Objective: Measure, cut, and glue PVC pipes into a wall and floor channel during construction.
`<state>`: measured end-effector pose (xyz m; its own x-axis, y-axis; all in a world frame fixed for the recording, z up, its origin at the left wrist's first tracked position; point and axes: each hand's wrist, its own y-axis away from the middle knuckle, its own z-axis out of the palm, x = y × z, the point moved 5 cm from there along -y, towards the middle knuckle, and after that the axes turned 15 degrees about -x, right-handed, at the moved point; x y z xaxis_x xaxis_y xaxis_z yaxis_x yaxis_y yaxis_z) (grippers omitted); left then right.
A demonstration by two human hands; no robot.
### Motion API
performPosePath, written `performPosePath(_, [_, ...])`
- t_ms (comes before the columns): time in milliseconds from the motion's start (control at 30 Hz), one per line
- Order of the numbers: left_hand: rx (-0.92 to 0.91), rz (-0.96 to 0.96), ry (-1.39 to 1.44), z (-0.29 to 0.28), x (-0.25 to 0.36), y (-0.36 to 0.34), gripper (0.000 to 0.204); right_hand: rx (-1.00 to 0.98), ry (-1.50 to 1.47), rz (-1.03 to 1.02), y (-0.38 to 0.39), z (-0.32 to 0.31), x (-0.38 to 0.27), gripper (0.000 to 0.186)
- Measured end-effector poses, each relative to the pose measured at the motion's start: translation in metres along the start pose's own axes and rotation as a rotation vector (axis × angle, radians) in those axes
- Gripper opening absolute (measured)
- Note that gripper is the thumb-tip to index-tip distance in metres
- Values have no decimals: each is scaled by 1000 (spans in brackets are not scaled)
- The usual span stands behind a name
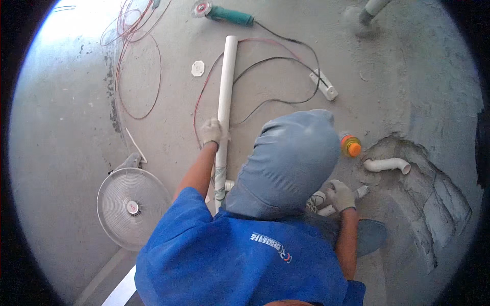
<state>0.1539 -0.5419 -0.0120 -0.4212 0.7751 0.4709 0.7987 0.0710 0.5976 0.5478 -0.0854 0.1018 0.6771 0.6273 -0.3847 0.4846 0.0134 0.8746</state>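
My left hand (211,131), in a pale work glove, is closed round a long white plastic pipe (228,76). The pipe lies lengthwise to the left of my bent knee (296,158) in grey trousers, with greenish marks or wrapping on its near part. On the other side of that knee is my gloved right hand (341,195), its fingers curled. Whatever it grips is hidden. Close beside it are a short white pipe piece (326,210), a laced shoe (312,202) and a small pale fitting (362,192).
A round fan (115,206) stands at left. A green angle grinder (229,15), cables (161,76), a white octagonal cover (198,68) and a power strip (323,85) lie ahead. To the right are an orange-capped bottle (351,146) and a white elbow pipe (388,164) in broken floor.
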Motion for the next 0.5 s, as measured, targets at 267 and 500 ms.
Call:
performPosePath(267, [-13,-114,-543,-65,-127,-62,37,365,-102,125,39,-40,54,39])
performPosePath(500, [-342,-362,-517,-6,-146,-27,41,277,-91,242,53,-34,41,41])
